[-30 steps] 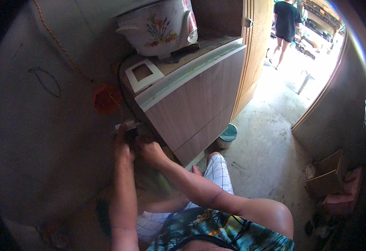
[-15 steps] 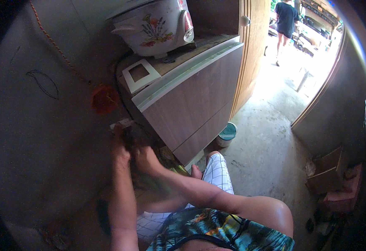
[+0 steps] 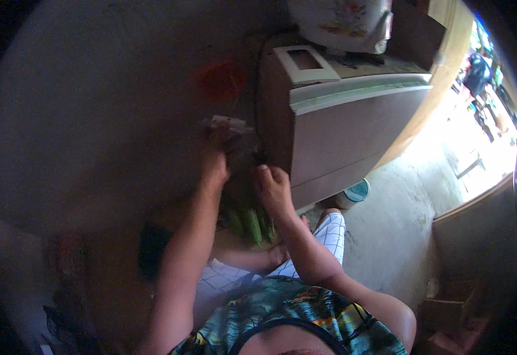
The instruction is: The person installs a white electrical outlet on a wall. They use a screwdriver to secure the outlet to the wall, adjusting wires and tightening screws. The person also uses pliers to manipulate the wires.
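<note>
Since the earlier frame the view has swung, so the cabinet [image 3: 353, 130] sits further toward 3 o'clock, and the hands have come apart; the right hand [image 3: 275, 184] is now clearly separate from the left hand [image 3: 214, 148].

Dim room. Plain grey wall [image 3: 93, 118] fills 9 to 11 o'clock, reddish-orange patch [image 3: 220, 80] on it between 11 and 12. Cabinet at 2 o'clock, flat front, pale top edge. On top: white square frame [image 3: 317, 77] toward 1 o'clock, white flower-patterned pot [image 3: 341, 26] just beyond it. Dark cord [image 3: 257, 89] runs down the cabinet's wall side. Concrete floor [image 3: 394, 195] at 3 o'clock, teal-lidded bucket [image 3: 356, 192] by the cabinet foot, bright doorway at 2 with a person [image 3: 477, 74] in dark clothing. Long green vegetables [image 3: 252, 225] at 6 o'clock, below the hands.

White fitting [image 3: 229, 123] at 11 o'clock, near the wall; left fingers up against it, too dark to tell how firmly they close. Right hand near centre, beside the cabinet's edge, fingers curled, thumb near the index finger; can't tell whether anything is pinched. Space between the hands is murky.
</note>
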Demonstrator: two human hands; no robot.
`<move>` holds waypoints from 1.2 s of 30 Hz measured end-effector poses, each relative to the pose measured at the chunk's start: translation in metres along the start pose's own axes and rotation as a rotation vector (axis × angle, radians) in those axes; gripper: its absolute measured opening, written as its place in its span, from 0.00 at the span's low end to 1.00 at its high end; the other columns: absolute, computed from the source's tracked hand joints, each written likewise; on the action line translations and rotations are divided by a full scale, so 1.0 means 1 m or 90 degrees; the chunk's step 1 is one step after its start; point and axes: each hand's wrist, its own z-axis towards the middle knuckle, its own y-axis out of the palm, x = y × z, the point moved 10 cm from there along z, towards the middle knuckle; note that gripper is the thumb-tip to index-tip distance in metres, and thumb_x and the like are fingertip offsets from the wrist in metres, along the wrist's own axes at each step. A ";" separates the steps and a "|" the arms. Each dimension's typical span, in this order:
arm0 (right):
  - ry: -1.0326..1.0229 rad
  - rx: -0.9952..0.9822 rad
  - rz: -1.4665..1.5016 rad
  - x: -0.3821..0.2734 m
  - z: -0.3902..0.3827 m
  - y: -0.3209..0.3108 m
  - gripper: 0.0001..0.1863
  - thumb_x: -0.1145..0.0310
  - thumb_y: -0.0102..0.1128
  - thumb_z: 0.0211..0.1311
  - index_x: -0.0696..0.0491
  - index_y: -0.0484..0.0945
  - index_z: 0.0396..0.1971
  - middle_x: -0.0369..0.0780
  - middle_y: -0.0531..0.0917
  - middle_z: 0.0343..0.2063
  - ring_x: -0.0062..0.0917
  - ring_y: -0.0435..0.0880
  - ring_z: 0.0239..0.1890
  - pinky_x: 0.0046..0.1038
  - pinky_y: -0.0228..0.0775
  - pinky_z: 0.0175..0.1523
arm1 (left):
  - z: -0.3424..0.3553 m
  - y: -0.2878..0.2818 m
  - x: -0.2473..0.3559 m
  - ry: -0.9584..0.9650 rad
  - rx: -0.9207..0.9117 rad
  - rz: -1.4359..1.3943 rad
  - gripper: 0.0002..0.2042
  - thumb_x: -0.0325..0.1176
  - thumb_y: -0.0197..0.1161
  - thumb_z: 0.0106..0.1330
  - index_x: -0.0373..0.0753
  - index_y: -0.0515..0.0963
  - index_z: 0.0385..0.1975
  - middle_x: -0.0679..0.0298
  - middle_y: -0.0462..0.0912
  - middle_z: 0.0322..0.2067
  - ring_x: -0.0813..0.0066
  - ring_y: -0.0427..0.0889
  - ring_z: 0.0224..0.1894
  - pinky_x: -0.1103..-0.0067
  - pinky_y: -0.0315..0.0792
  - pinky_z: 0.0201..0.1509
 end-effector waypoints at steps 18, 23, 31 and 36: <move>0.079 -0.039 -0.002 -0.006 0.021 0.037 0.16 0.60 0.50 0.77 0.58 0.78 0.36 0.34 0.76 0.23 0.17 0.71 0.24 0.27 0.64 0.28 | -0.010 0.028 0.003 -0.139 -0.083 0.072 0.24 0.55 0.63 0.70 0.41 0.79 0.53 0.65 0.81 0.40 0.72 0.78 0.38 0.74 0.75 0.43; -0.118 -0.023 -0.171 -0.009 0.035 0.032 0.14 0.62 0.51 0.76 0.59 0.78 0.39 0.39 0.78 0.26 0.21 0.75 0.25 0.31 0.68 0.30 | -0.027 0.051 0.006 -0.205 -0.108 -0.035 0.23 0.55 0.61 0.72 0.41 0.79 0.52 0.62 0.82 0.41 0.69 0.80 0.41 0.70 0.77 0.46; -0.375 0.039 -0.479 -0.039 0.019 0.043 0.12 0.67 0.51 0.75 0.60 0.79 0.44 0.53 0.85 0.35 0.47 0.82 0.31 0.38 0.76 0.41 | -0.012 0.052 -0.009 -0.213 -0.135 -0.097 0.19 0.47 0.54 0.78 0.36 0.78 0.53 0.59 0.82 0.46 0.66 0.81 0.47 0.65 0.76 0.55; -0.182 0.042 -0.246 -0.027 0.028 0.031 0.15 0.64 0.48 0.77 0.60 0.80 0.40 0.55 0.84 0.34 0.50 0.79 0.31 0.40 0.74 0.42 | -0.025 0.070 -0.005 -0.227 -0.184 -0.155 0.19 0.46 0.54 0.78 0.36 0.78 0.53 0.58 0.82 0.47 0.65 0.81 0.47 0.67 0.76 0.57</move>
